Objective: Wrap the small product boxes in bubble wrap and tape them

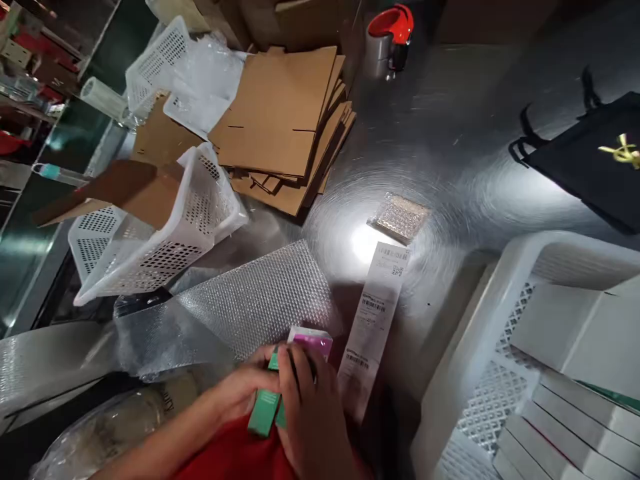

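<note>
Close to my body, my left hand (pixel 247 383) and my right hand (pixel 313 400) are closed together around small cartons. Narrow green boxes (pixel 263 412) show between them, and a pink-and-white box (pixel 313 340) sticks out beyond the fingertips of my right hand. My fingers hide how many cartons there are. Just past my hands lies a sheet of bubble wrap (pixel 270 293). To the right of my right hand, a long strip of printed labels (pixel 373 313) with barcodes rests on the metal table. A flat bubble-wrapped packet (pixel 401 217) lies at its far end.
Flattened cardboard boxes (pixel 280 113) are stacked at the back, beside white baskets (pixel 170 260) on the left. A red-and-grey tape dispenser (pixel 389 40) stands farther off. At right are a black bag (pixel 590 160) and a white crate (pixel 520 257) holding white boxes.
</note>
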`<control>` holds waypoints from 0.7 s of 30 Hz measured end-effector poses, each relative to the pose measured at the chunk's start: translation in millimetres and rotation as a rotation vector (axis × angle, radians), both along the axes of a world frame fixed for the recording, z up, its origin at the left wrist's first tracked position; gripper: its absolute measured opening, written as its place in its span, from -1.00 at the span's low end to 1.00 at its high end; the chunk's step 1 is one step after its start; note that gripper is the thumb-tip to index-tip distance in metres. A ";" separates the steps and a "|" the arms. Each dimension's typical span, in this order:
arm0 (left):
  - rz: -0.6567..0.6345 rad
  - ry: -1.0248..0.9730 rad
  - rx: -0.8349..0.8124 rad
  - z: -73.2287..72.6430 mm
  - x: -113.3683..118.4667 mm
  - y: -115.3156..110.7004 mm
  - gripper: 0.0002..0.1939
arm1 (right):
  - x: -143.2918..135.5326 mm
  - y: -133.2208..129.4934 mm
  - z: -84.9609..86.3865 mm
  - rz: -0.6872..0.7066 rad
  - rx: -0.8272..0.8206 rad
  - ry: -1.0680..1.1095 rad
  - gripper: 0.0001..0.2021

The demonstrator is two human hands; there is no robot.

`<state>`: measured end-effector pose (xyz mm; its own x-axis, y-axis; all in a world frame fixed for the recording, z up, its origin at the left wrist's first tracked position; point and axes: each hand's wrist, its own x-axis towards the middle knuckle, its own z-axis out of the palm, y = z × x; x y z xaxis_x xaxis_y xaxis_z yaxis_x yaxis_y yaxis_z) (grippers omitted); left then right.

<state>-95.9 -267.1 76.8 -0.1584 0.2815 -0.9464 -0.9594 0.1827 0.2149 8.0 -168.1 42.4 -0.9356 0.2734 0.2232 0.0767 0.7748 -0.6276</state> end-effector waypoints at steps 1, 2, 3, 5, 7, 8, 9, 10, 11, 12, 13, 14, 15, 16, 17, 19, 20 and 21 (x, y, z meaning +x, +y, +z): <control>-0.004 0.011 -0.018 -3.2 1.6 2.5 -0.60 | -0.7 -3.6 -4.5 -0.032 0.015 -0.005 -0.61; -0.002 0.021 -0.039 -7.1 3.4 3.9 -0.59 | -1.1 -6.7 -8.7 -0.056 0.029 -0.010 -0.61; 0.005 0.027 -0.069 -11.7 5.3 4.2 -0.58 | -1.4 -8.7 -12.2 -0.070 0.039 -0.007 -0.59; 0.010 0.029 -0.138 -21.4 7.8 1.5 -0.57 | -1.5 -6.8 -15.9 -0.023 -0.016 -0.009 -0.49; -0.008 0.011 -0.164 -29.5 6.2 -4.0 -0.56 | -1.4 5.1 -16.6 0.077 -0.213 -0.032 -0.30; -0.022 0.004 -0.147 -32.6 3.1 -7.0 -0.56 | -1.8 14.6 -17.4 0.107 -0.342 -0.058 -0.21; -0.037 -0.001 -0.112 -35.2 -1.6 -10.1 -0.55 | -2.6 25.7 -19.7 0.105 -0.464 -0.094 -0.15; -0.054 -0.008 -0.066 -37.6 -7.9 -13.0 -0.53 | -4.0 37.7 -24.3 0.044 -0.548 -0.124 -0.16; -0.075 -0.026 -0.013 -40.1 -15.4 -15.8 -0.51 | -5.9 49.6 -31.6 -0.071 -0.573 -0.144 -0.23; -0.099 -0.052 0.047 -43.2 -23.7 -18.6 -0.49 | -8.2 60.6 -41.8 -0.214 -0.542 -0.162 -0.34; -0.123 -0.084 0.102 -47.0 -32.3 -21.4 -0.46 | -10.9 69.9 -54.3 -0.357 -0.478 -0.179 -0.45; -0.150 -0.123 0.149 -51.6 -40.5 -24.2 -0.44 | -13.6 77.0 -68.4 -0.478 -0.402 -0.194 -0.53; -0.179 -0.159 0.186 -56.9 -48.0 -27.0 -0.45 | -16.2 81.9 -82.8 -0.565 -0.335 -0.213 -0.58; -0.207 -0.186 0.208 -63.0 -54.5 -29.6 -0.48 | -18.7 84.6 -96.5 -0.610 -0.288 -0.236 -0.61; -0.235 -0.205 0.208 -69.8 -59.7 -32.1 -0.52 | -20.7 85.5 -108.5 -0.622 -0.264 -0.259 -0.62; -0.280 -0.228 0.170 -85.5 -66.8 -36.0 -0.58 | -23.7 84.3 -124.9 -0.610 -0.235 -0.282 -0.64; -0.290 -0.243 0.165 -94.4 -69.0 -37.6 -0.57 | -24.7 83.2 -129.2 -0.601 -0.215 -0.293 -0.64; -0.290 -0.262 0.179 -104.0 -70.8 -39.0 -0.55 | -25.5 82.2 -131.3 -0.594 -0.192 -0.302 -0.64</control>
